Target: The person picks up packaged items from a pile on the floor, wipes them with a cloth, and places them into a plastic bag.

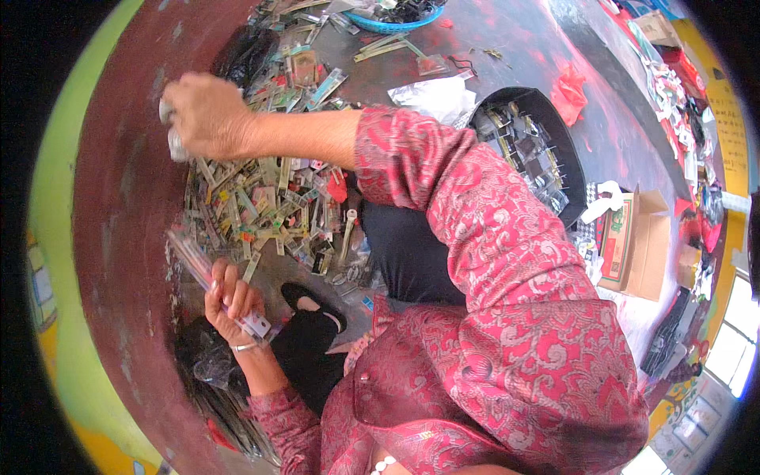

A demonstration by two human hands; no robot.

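My left hand, low on the left, has its fingers wrapped round a long clear plastic packet. Pinkish strips show inside the packet, and it tilts up to the left. Reaching across to the upper left, my right hand is closed in a fist beside the maroon surface. A whitish, crumpled-looking thing sticks out below and left of its fingers; its kind is not clear. Between and beyond my hands spreads a heap of small, thin packaged pieces in mixed colours.
A blue basket holding dark pieces stands at the far edge. Right of my right arm is a black tub with more small packets. An open cardboard box, a white bag and a red plastic bag lie about. My black shoe is beside the heap.
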